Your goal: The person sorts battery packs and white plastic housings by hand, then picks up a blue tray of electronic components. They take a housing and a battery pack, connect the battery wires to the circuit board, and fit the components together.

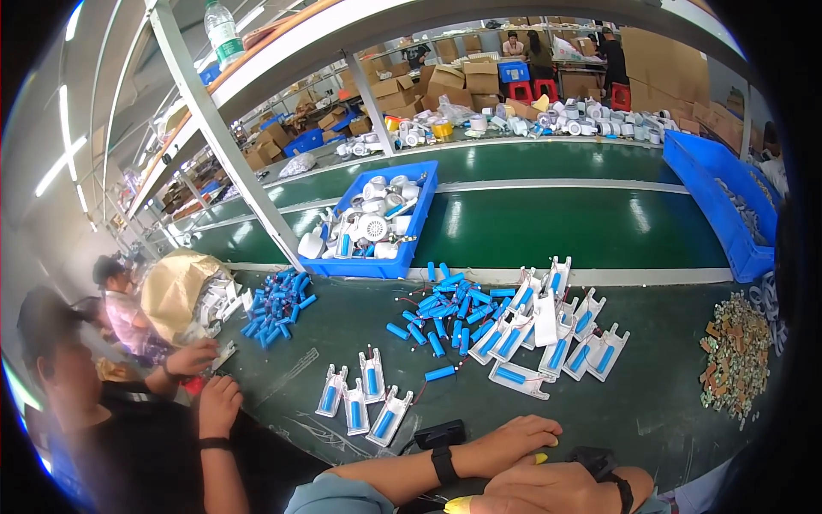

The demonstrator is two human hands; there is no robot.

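At the near edge, my left hand point(512, 444) lies palm down over the green worktop with its fingers stretched out, holding nothing that shows. My right hand point(548, 492) crosses in front of it, a yellow-covered finger stretched leftward; the lower edge cuts part of it off. Both wrists wear black bands. A black boxy device point(439, 434) is beside the left wrist, and another dark device point(592, 460) is by the right. Ahead of the hands are white plastic casings point(555, 353) holding blue cylindrical cells, beside a pile of loose blue cells with wires point(438, 310).
Several filled casings point(387, 417) lie left of my hands. A second heap of blue cells point(278, 310) lies farther left, near a co-worker point(86, 403). Small circuit boards point(735, 360) are heaped at right. Blue bins point(409, 257) point(711, 201) stand by the conveyor point(548, 227).
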